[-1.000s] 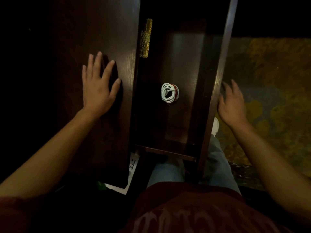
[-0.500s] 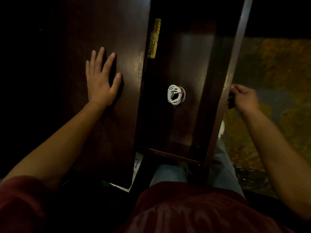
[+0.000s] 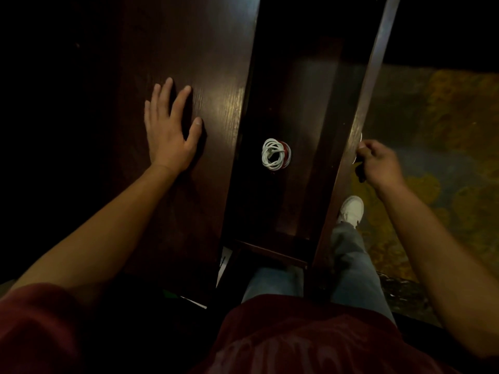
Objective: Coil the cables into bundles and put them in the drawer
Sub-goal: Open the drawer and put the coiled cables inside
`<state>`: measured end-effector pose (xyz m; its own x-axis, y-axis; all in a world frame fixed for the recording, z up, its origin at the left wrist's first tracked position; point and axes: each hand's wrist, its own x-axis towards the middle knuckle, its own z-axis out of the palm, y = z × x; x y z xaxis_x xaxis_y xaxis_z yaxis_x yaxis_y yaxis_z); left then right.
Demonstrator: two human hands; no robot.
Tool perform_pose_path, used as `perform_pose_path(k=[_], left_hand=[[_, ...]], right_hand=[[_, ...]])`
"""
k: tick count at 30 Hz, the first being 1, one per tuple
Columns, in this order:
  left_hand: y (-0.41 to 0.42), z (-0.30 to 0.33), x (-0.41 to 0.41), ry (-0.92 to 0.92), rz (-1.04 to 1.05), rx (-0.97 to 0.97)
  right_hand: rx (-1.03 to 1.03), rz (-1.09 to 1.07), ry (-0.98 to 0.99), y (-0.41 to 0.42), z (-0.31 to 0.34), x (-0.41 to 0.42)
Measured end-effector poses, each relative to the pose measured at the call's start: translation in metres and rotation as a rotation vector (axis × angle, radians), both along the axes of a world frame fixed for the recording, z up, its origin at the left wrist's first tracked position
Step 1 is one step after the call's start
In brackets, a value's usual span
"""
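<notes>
A white cable coil (image 3: 272, 155) lies on a red coil (image 3: 285, 152) on the floor of the open dark wooden drawer (image 3: 310, 109). My left hand (image 3: 170, 128) rests flat, fingers spread, on the dark tabletop (image 3: 189, 63) to the left of the drawer. My right hand (image 3: 378, 161) is curled around a small metal handle (image 3: 357, 149) on the drawer's front panel, on the right side.
The drawer's front panel (image 3: 361, 117) runs as a long edge at the right. Beyond it lies a patterned yellow-green rug (image 3: 445, 130). My jeans-clad legs (image 3: 353, 260) and a white shoe (image 3: 351, 209) sit below the drawer. Paper (image 3: 222, 263) shows under the table's near edge.
My right hand went from open beside the drawer front to curled on its handle. The left hand stayed flat on the tabletop. The coils have not moved in the drawer.
</notes>
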<state>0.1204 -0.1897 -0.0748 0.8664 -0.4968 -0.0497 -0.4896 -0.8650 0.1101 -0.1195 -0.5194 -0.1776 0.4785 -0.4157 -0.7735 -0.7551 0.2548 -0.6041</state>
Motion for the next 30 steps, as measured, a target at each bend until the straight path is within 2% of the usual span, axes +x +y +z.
perform_pose_path(k=[16, 30], left_hand=[[-0.001, 0.001, 0.0, -0.007, -0.007, 0.015], [0.002, -0.003, 0.002, -0.018, -0.009, -0.006]], right_hand=[[0.047, 0.155, -0.048, 0.035, -0.011, 0.046], [0.112, 0.159, -0.092, 0.077, -0.022, 0.085]])
